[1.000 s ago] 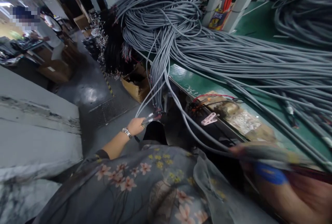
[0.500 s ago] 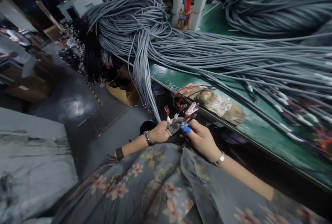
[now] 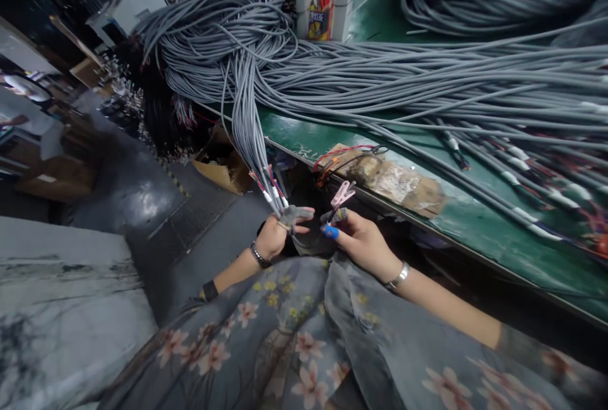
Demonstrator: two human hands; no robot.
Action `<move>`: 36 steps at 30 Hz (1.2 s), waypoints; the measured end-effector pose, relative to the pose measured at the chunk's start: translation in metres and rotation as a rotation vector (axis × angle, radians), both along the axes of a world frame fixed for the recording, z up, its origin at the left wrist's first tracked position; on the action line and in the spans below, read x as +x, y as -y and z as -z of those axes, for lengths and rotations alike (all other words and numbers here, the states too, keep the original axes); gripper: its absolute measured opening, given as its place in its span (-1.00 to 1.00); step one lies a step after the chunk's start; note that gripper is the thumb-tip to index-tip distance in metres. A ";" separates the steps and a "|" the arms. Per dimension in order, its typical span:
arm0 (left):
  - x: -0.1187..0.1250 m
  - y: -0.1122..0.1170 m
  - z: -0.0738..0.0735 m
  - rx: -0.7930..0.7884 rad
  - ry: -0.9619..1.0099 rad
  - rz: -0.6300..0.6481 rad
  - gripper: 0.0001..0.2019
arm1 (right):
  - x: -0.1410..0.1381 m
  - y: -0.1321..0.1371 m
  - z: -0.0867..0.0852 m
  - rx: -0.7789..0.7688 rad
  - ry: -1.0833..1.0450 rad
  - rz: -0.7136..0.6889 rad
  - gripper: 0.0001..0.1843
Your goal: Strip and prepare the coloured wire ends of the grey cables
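Low in front of my body, my left hand [image 3: 278, 232] wears a grey cover on a finger and has some fingers stretched to the right. Several grey cables [image 3: 277, 197] with white bands and bare coloured wire ends rise from its grip. Across a small gap, my right hand [image 3: 365, 242], its thumb wrapped in blue, pinches a pink clip [image 3: 342, 194] with dark wires at its base. Its fingers partly hide what lies below the clip.
A large heap of grey cables [image 3: 228, 36] lies along the green table [image 3: 494, 232], and a bundle hangs over its edge. A taped brown cardboard piece [image 3: 403, 185] rests at the front. Below stands an open carton [image 3: 216, 172]. A white-topped surface [image 3: 71, 283] is at left.
My hands have moved apart, the left one going left with several cable ends now beside the hanging bundle. The right hand still has the pink clip. The view has shifted slightly.
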State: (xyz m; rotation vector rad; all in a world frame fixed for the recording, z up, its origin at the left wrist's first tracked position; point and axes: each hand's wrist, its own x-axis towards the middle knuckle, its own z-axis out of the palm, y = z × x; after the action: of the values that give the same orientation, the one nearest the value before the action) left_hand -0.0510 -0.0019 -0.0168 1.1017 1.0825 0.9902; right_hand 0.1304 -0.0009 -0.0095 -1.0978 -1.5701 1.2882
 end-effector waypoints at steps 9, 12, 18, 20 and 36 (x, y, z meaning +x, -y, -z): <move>0.021 0.005 -0.001 0.008 -0.281 0.191 -0.46 | 0.006 0.000 -0.005 0.034 0.072 -0.093 -0.67; 0.021 0.008 -0.001 0.047 -0.344 0.134 -0.51 | 0.008 0.001 -0.006 -0.047 0.020 -0.123 -0.65; 0.017 0.011 -0.007 0.027 -0.360 0.082 -0.53 | 0.003 0.001 -0.002 -0.226 -0.101 0.041 -0.61; 0.017 0.011 -0.009 -0.057 -0.320 0.146 -0.50 | 0.000 0.000 -0.003 -0.290 -0.149 0.066 -0.60; 0.019 0.006 -0.008 -0.154 -0.105 0.096 -0.47 | -0.004 -0.002 -0.014 -0.486 -0.270 0.110 -0.56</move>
State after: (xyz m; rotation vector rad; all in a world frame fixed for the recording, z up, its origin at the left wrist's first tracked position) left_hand -0.0322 -0.0078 -0.0090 1.0789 1.1597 0.7677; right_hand 0.1260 0.0014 0.0040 -1.2175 -1.0080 1.7120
